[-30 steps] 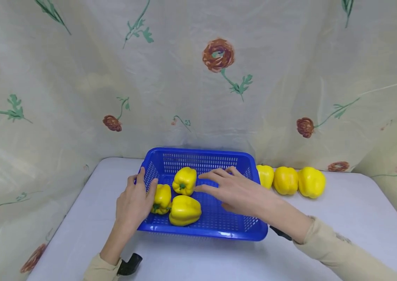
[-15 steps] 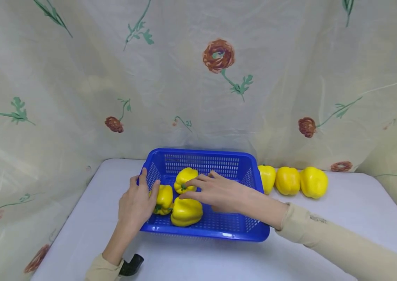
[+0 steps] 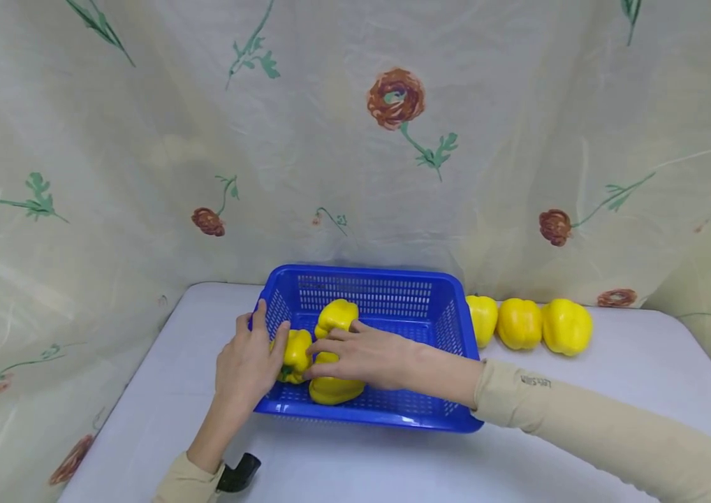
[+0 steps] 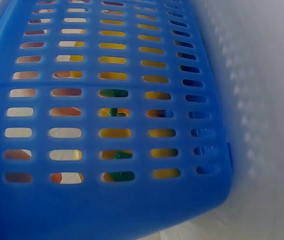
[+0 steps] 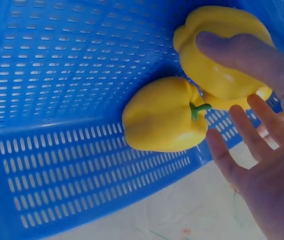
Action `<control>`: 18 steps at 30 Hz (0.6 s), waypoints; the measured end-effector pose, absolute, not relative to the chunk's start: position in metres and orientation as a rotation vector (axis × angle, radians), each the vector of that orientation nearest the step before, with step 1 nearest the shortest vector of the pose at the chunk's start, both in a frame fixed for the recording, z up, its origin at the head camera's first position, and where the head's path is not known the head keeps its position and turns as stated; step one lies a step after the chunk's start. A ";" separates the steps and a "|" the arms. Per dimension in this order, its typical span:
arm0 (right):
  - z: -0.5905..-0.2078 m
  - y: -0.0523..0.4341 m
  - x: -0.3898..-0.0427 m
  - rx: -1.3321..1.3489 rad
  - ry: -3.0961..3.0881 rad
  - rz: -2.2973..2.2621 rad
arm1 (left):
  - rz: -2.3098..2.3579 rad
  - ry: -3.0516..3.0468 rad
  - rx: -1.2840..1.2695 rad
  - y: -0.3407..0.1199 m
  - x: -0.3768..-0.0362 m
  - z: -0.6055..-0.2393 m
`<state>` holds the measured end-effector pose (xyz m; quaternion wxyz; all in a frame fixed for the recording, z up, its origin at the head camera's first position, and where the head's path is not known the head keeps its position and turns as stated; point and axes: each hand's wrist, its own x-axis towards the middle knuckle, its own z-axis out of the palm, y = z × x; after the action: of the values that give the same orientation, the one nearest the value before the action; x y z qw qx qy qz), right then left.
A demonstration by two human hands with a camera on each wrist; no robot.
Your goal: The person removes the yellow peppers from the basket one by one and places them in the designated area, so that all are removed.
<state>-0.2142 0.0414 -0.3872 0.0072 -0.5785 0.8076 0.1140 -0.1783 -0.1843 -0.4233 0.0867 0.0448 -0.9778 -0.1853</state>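
Note:
A blue slotted basket contains three yellow bell peppers: one at the back, one at the left and one at the front. My left hand rests on the basket's left rim, fingers fairly straight, thumb over the inside. The left wrist view faces the slotted wall, with no hand visible. My right hand is inside the basket over the front pepper, partly covering it. In the right wrist view its thumb overlaps a pepper and its fingers are spread, beside another pepper with a green stem.
Three more yellow bell peppers stand in a row to the right of the basket on the white table. A flower-patterned curtain hangs behind. A black wrist device sits at the left sleeve.
My right hand has moved left and toward me, from beside the back pepper to over the front one. The left hand stays at the rim. The peppers keep their places in the basket.

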 end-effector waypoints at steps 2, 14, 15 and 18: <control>-0.389 0.041 -0.215 -1.828 2.522 0.391 | -0.555 -2.911 0.132 -0.184 -0.179 -0.423; -0.398 0.039 -0.214 -1.921 2.538 0.499 | -0.560 -2.913 0.140 -0.184 -0.179 -0.423; -0.399 0.039 -0.214 -1.926 2.541 0.518 | -0.560 -2.912 0.140 -0.184 -0.179 -0.424; -0.401 0.038 -0.214 -1.934 2.547 0.566 | -0.562 -2.911 0.143 -0.184 -0.178 -0.424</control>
<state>-0.2137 0.0381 -0.4014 -0.0532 -0.5945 0.7832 0.1740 -0.1785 -0.1840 -0.4237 0.0864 0.0481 -0.9771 -0.1886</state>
